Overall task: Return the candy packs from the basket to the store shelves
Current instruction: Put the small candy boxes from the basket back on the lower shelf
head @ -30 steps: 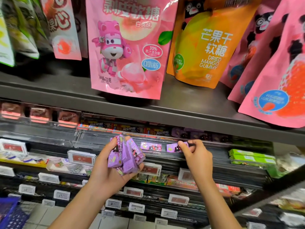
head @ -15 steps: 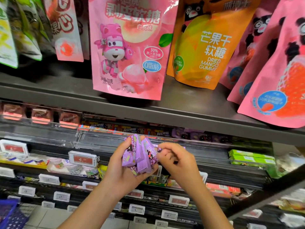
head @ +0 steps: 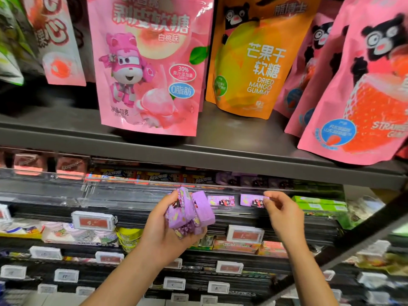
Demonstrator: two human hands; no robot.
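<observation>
My left hand (head: 170, 235) grips a bunch of purple candy packs (head: 191, 212), fingers curled under, thumb across the front, held before the clear-fronted shelf tray (head: 123, 195); my right hand (head: 283, 214) pinches the edge of one purple pack (head: 251, 200) standing in that tray, beside another pack (head: 220, 200); a price tag (head: 245, 235) sits below.

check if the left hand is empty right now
No, the left hand grips a bundle of purple candy packs in front of the shelf.
</observation>
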